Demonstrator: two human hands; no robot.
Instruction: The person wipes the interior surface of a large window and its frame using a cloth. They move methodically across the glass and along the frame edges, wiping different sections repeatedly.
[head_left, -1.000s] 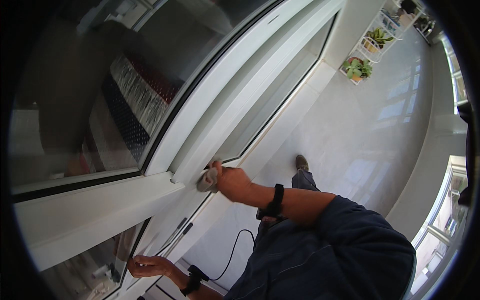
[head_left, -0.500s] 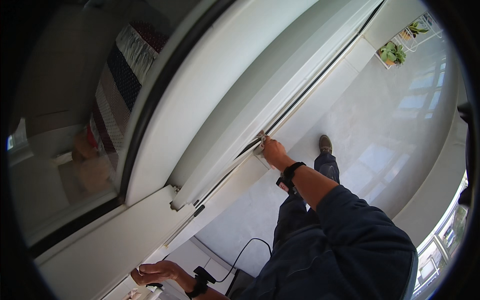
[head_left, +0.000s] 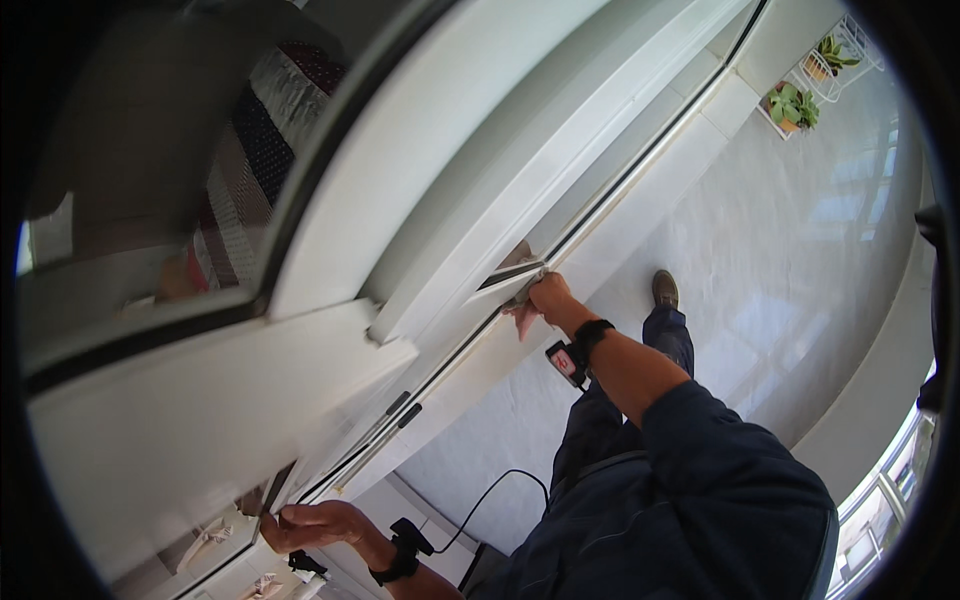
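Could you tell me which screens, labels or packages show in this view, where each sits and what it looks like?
Wrist device screen: strapped under the right hand, which presses a cloth to the white door frame; small, rectangular, dark casing, red-and-white face.
Left wrist device: black, behind the left hand; no screen visible.
No packages or signs.

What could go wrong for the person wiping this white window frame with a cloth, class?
1. The right hand presses a small grey cloth right at the gap by the white-framed sash; if the sash swings, fingers might get pinched.
2. The left hand grips the lower frame edge far from the right, so the stretched stance could cost balance.
3. The black cable hanging near the legs might snag.
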